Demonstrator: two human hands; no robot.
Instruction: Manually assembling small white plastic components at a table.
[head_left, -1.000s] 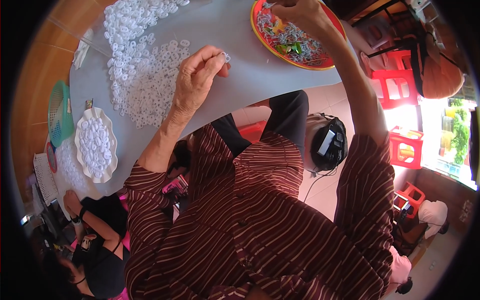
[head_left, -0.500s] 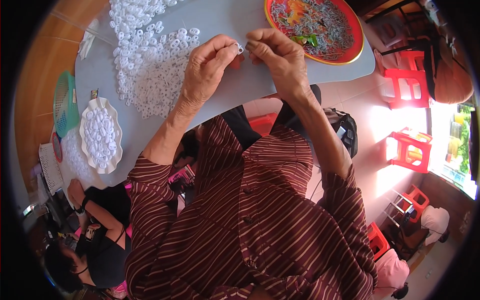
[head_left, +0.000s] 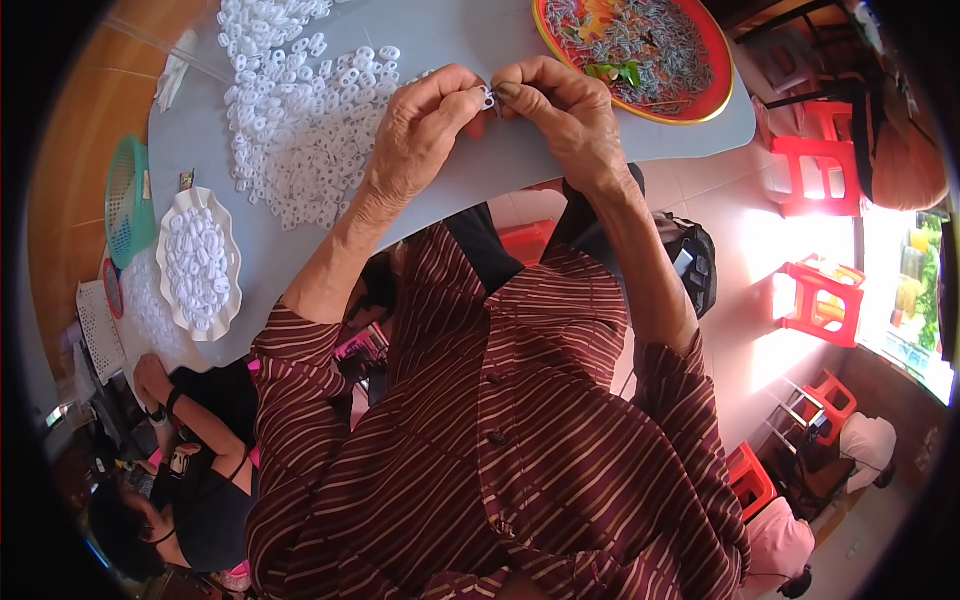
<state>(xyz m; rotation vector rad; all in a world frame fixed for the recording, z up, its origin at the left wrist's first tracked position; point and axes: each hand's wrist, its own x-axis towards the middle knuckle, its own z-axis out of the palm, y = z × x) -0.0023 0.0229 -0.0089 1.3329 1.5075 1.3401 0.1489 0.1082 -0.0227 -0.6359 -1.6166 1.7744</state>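
Above the near part of the grey table [head_left: 520,160], my left hand [head_left: 425,125] pinches a small white plastic piece with holes [head_left: 489,98]. The fingertips of my right hand [head_left: 570,120] are pressed together and meet the piece from the right. What they hold, if anything, is too small and hidden to make out. Left of my hands lies a heap of similar white plastic pieces [head_left: 285,110], some thicker and some flat. To the right stands a round red tray [head_left: 728,70] with a yellow rim, full of small grey metal pins or screws [head_left: 655,60].
A white scalloped dish [head_left: 235,270] of white pieces stands on the table's left side, near a green basket [head_left: 125,240]. Another person [head_left: 210,430] sits at lower left, hands at the table's edge. Red stools [head_left: 820,170] and a black bag [head_left: 690,260] are on the right.
My right hand has moved left, so its fingertips now meet the white piece in my left hand. The left hand is nearly where it was.
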